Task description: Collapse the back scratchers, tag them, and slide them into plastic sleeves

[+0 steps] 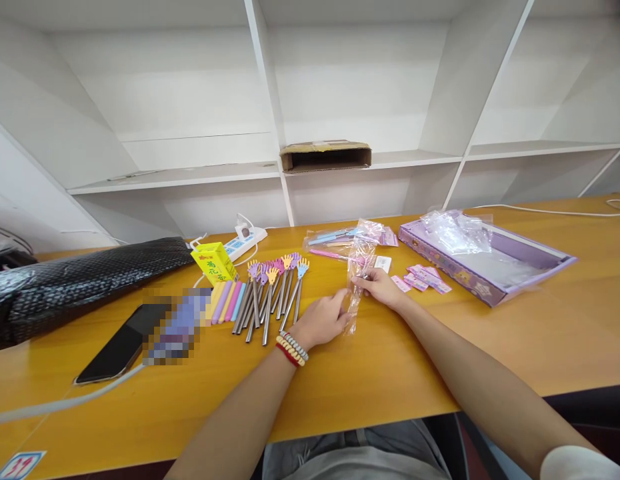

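Observation:
A long clear plastic bag (pixel 361 257) hangs between my hands above the table. My left hand (pixel 321 320), with beaded bracelets at the wrist, is closed on the bag's lower left edge. From the other side, my right hand (pixel 383 287) pinches the same bag near its middle; whether anything is inside is hard to make out. Left of my hands lie several metal rods with small hand-shaped heads, like back scratchers (pixel 270 293). Beside them is a row of pastel handles (pixel 229 303). Small pink cards (pixel 423 279) lie to the right. Behind the bag are packaged back scratchers (pixel 335 237).
A purple open box (pixel 527 257) with clear bags (pixel 457 230) stands right. Leftward are a yellow carton (pixel 214 262), a power strip (pixel 247 243), a dark phone (pixel 120 343) and a black wrapped bundle (pixel 90 283). A cardboard box (pixel 326 159) sits on the white shelf (pixel 200 175).

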Demonstrator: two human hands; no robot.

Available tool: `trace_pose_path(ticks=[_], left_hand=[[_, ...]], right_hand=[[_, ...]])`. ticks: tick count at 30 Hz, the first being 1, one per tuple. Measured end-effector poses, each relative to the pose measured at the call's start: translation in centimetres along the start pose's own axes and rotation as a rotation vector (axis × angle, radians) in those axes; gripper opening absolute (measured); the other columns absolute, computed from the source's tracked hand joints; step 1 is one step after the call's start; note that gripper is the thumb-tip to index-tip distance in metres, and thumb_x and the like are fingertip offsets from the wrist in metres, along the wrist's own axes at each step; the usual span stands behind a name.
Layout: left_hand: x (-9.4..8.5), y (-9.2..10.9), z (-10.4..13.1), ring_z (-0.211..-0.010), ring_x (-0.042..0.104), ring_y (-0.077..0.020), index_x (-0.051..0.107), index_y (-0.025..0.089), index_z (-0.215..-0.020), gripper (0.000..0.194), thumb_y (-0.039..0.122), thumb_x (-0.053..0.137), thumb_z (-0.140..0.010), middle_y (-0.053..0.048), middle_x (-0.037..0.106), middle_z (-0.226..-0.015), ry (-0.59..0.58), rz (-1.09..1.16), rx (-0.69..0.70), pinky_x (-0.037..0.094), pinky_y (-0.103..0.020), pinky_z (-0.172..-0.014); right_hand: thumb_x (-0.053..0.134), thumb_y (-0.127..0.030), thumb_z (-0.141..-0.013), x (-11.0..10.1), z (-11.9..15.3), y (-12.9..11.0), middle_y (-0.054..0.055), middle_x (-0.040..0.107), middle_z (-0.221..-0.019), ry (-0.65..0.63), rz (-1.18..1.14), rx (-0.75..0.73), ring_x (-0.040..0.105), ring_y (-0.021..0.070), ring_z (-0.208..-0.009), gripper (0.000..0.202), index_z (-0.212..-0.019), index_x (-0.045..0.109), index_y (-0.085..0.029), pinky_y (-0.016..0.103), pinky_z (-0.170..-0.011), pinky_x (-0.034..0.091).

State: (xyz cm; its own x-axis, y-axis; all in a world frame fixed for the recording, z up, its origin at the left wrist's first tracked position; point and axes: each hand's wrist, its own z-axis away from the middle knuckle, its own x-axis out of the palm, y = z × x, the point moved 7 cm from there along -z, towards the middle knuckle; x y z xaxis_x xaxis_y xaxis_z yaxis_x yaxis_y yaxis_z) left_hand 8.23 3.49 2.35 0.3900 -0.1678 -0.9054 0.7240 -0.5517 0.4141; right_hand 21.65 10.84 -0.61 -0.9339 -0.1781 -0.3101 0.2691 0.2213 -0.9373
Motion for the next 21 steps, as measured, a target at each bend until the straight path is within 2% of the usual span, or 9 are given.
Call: trace_pose_path(ticks=[6, 14, 18, 21], left_hand=[[-0.17, 0.17, 0.15, -0.070, 0.059, -0.0191, 0.040, 0.022, -0.117, 0.037, 0.036, 0.044, -0.083, -0.001, 0.060, -0.075, 0.013, -0.005, 0.006, 0.037, -0.026, -0.058], [-0.37, 0.31, 0.25, -0.070, 0.058, -0.0182, 0.047, 0.021, -0.105, 0.029, 0.038, 0.045, -0.082, -0.001, 0.060, -0.076, 0.013, -0.039, 0.009, 0.036, -0.025, -0.058], [-0.41, 0.40, 0.31, -0.071, 0.058, -0.0186, 0.045, 0.022, -0.112, 0.034, 0.040, 0.042, -0.084, -0.001, 0.060, -0.075, 0.017, -0.037, 0.023, 0.036, -0.025, -0.058], [-0.52, 0.40, 0.34, -0.079, 0.059, -0.0198, 0.044, 0.022, -0.116, 0.034, 0.039, 0.037, -0.086, -0.003, 0.062, -0.084, 0.029, -0.048, 0.011, 0.038, -0.026, -0.063]], right_hand=[[0.055, -0.047, -0.073, 0.28, 0.22, -0.81, 0.000, 0.055, -0.057, -0.028, 0.009, -0.035, 0.046, 0.0103, -0.051, 0.034, -0.063, 0.057, -0.015, 0.024, -0.051, 0.036], [0.055, -0.049, -0.073, 0.47, 0.04, -0.56, -0.001, 0.052, -0.051, -0.016, -0.004, -0.034, 0.045, 0.0105, -0.048, 0.036, -0.058, 0.053, -0.016, 0.024, -0.050, 0.035], [0.057, -0.050, -0.071, 0.55, 0.11, -0.70, -0.001, 0.051, -0.051, -0.027, -0.051, -0.029, 0.043, 0.0099, -0.047, 0.037, -0.058, 0.052, -0.016, 0.024, -0.049, 0.034], [0.057, -0.052, -0.070, 0.63, 0.16, -0.67, -0.002, 0.049, -0.050, -0.035, -0.082, -0.020, 0.042, 0.0098, -0.046, 0.038, -0.061, 0.053, -0.016, 0.024, -0.047, 0.032]])
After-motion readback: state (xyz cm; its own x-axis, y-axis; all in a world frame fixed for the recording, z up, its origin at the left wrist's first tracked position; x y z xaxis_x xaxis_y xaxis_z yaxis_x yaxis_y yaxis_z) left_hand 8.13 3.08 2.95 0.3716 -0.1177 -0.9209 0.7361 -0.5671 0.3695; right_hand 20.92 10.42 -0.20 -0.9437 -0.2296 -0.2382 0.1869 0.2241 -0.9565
